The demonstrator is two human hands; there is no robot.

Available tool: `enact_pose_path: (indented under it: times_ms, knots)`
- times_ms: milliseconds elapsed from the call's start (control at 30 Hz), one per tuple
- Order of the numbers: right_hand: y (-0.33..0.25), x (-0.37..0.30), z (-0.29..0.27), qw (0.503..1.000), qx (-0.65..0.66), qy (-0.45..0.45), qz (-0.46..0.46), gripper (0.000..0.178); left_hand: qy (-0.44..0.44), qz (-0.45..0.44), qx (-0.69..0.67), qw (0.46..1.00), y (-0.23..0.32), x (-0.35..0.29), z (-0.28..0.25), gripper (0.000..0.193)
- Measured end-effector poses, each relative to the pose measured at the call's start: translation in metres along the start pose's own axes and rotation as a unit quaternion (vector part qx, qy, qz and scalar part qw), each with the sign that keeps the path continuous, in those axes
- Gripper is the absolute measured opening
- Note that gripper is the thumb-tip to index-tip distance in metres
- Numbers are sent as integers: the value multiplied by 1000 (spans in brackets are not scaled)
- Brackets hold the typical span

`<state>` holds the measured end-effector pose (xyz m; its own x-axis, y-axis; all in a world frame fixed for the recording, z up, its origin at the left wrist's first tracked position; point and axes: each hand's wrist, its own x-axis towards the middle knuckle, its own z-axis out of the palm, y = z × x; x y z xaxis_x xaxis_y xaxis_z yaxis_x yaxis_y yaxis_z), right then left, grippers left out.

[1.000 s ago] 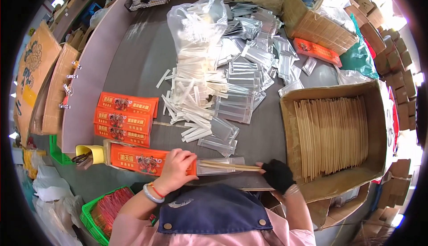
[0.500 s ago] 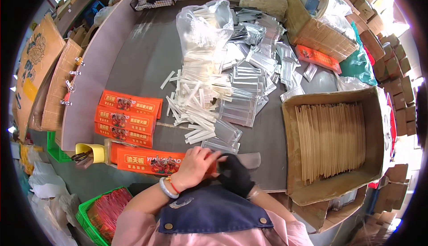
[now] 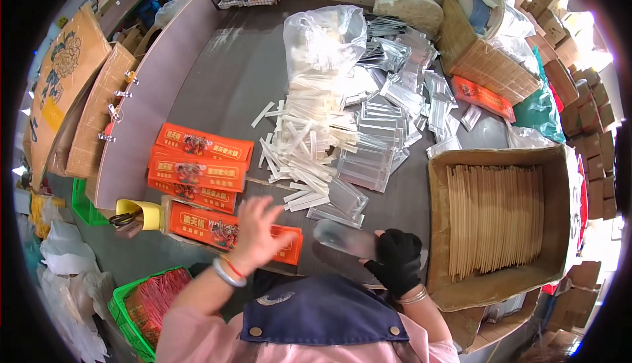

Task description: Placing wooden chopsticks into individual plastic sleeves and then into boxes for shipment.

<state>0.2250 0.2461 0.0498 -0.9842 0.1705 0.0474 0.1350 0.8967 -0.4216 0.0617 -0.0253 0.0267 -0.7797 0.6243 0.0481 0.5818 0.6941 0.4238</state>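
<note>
My left hand (image 3: 258, 231) hovers with fingers spread above the orange printed packet (image 3: 217, 226) at the table's near edge, holding nothing. My right hand (image 3: 397, 259), in a black glove, grips a clear plastic sleeve (image 3: 343, 238) that sticks out to its left, blurred. Just beyond lie more clear sleeves (image 3: 342, 200) and a loose heap of white paper-wrapped sticks (image 3: 303, 140). To the right stands an open cardboard box (image 3: 557, 277) filled with rows of bamboo chopsticks (image 3: 495, 213).
A stack of orange packets (image 3: 197, 165) lies at the left. Clear bags (image 3: 324, 36) and more sleeves (image 3: 401, 93) pile at the back. A yellow cup with scissors (image 3: 135, 215), a green crate (image 3: 141, 304), a woven basket (image 3: 490, 67) and cardboard boxes (image 3: 72, 93) surround the table.
My hands held chopsticks over the near edge, then came together. Now the left hand has lifted and spread open, and the right hand holds a clear sleeve.
</note>
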Motion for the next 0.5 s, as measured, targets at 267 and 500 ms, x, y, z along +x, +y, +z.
enact_pose_path:
  times_ms: [267,500]
  knots:
    - [-10,3,-3,996,-29,-84,-30,62,6,-75,-93,993,1,-20,34,89]
    - [-46,23,62,987,90,-74,-108,64,-49,-60,-65,995,5,-15,28,83]
